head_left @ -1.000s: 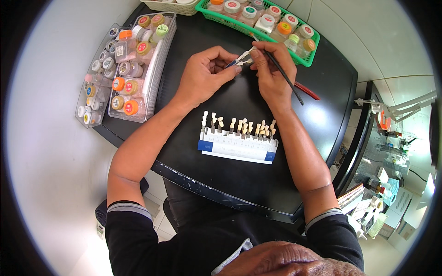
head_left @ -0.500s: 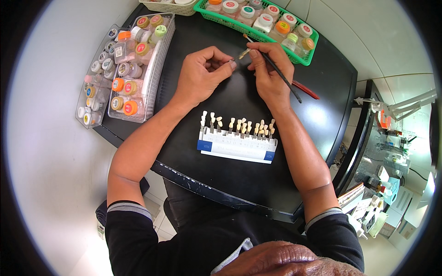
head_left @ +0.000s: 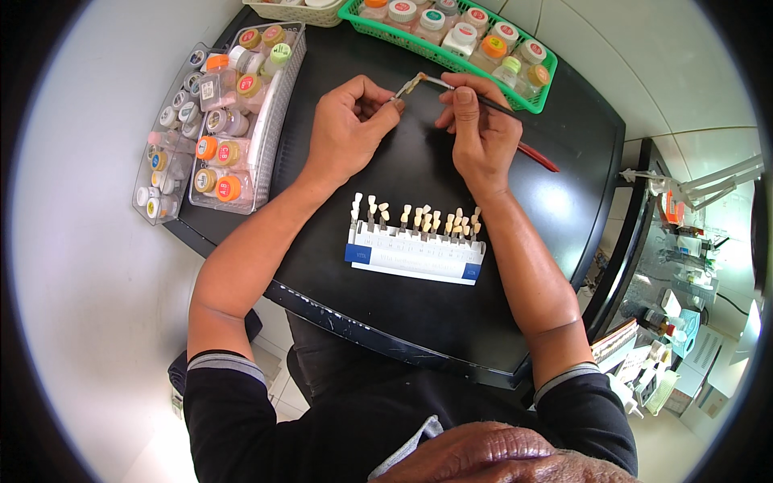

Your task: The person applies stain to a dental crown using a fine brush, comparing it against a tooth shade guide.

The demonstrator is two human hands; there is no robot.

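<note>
My left hand (head_left: 350, 125) is closed, pinching a thin metal stem with a small tooth-coloured piece (head_left: 411, 85) at its end. In my right hand (head_left: 483, 125) a fine paintbrush (head_left: 495, 105) is held like a pen, its black handle pointing right. The brush's brown tip meets the tooth-coloured piece, over the far part of the black table. Nearer my body stands a white and blue tooth shade guide (head_left: 415, 256), with several tooth-shaped tabs (head_left: 427, 221) upright along its back edge.
At the left, two baskets (head_left: 278, 121) hold jars with coloured lids. A green basket (head_left: 451, 58) of similar jars sits along the far edge. A red handle (head_left: 538, 157) lies beside my right wrist on the black table (head_left: 378, 318). Further right is a cluttered bench (head_left: 644, 306).
My right hand has turned the brush so its tip now meets the piece; before, the brush slanted across the fingers, tip away. My left hand has shifted slightly left and away from me.
</note>
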